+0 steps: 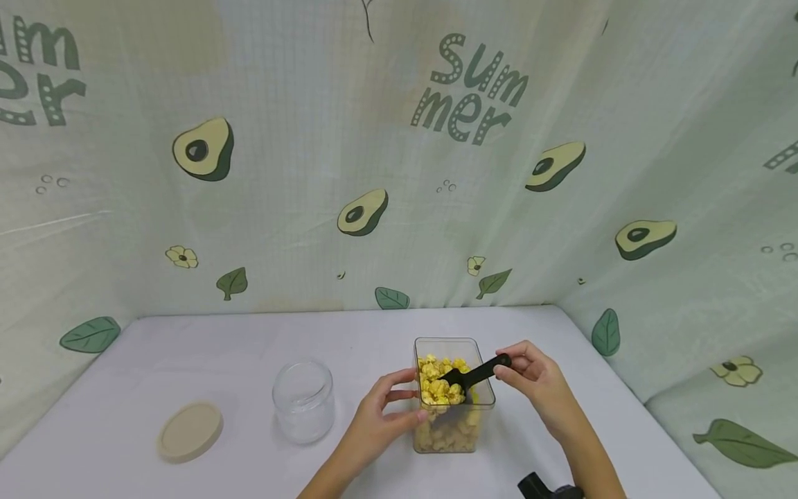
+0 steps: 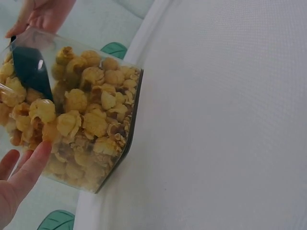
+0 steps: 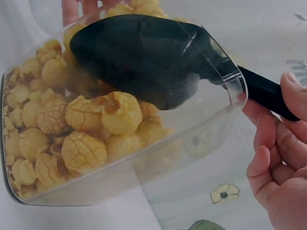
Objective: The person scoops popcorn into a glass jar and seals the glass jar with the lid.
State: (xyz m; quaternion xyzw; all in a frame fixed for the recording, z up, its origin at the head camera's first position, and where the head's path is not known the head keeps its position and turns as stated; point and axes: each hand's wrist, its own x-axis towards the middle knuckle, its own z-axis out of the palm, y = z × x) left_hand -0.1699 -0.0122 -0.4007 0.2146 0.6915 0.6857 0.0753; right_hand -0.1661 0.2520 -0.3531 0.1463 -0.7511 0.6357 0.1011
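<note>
A clear rectangular container (image 1: pixel 445 443) full of yellow popcorn (image 1: pixel 436 392) stands on the table. My left hand (image 1: pixel 388 409) is at its left side, fairly straight fingers touching the wall and the thumb near the front corner. My right hand (image 1: pixel 537 382) pinches the handle end of a black scoop (image 1: pixel 479 375) between thumb and fingers. The scoop slants over the right rim, its bowl down inside the container. Through the clear wall in the right wrist view, the dark scoop bowl (image 3: pixel 129 52) lies against the popcorn (image 3: pixel 84 151).
Left of the container stands a clear round jar (image 1: pixel 303 405) without a lid. A flat beige round lid (image 1: pixel 190 431) lies farther left on the white table (image 1: pixel 243 346). A patterned curtain (image 1: pixel 280 159) hangs behind the table and along its sides.
</note>
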